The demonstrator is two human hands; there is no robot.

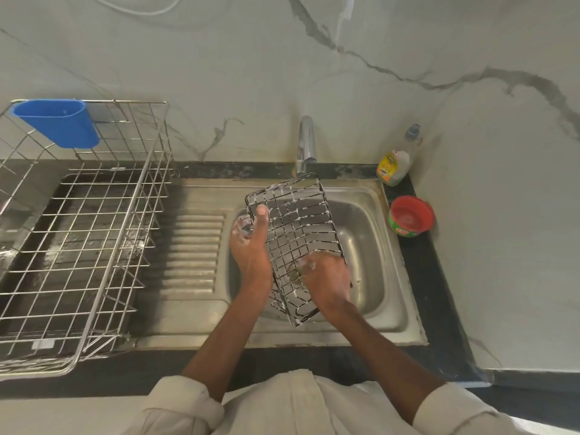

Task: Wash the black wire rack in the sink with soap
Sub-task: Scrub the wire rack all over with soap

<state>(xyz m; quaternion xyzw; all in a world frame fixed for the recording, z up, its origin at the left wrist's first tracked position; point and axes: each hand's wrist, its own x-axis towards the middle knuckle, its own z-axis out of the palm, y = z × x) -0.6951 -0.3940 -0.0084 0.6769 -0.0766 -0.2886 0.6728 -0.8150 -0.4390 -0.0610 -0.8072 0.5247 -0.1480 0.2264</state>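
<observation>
— Seven items logged, largest first. Item one?
— Worktop (439, 277), black, running along a marbled wall; carries everything below.
— Next?
— Steel sink (370, 221), basin at right, ribbed drainboard at left; chrome tap (306, 142) standing behind the basin.
— Third?
— Steel dish drainer (78, 230), left of the sink, with a blue plastic cup holder (59, 124) hung on its far rim.
— And the task piece?
— Black wire rack (298, 227), held tilted over the basin, far end up near the tap, near end low toward the front rim. White soap foam along many of its wires.
— Hands?
— Left hand (251, 243) at the rack's left edge, thumb laid up along the frame, foamy fingers curled behind it: clamped on the rack. Right hand (326, 277) on the lower part of the rack, fingers bent against the wires, foam on the knuckles; cannot tell whether gripping the rack or something pressed to it.
— Smaller goods?
— Dish-soap bottle (396, 161), yellow label, grey cap, in the corner right of the tap. Round green tub (410, 216) with a red top, just in front of the bottle, beside the basin's right rim.
</observation>
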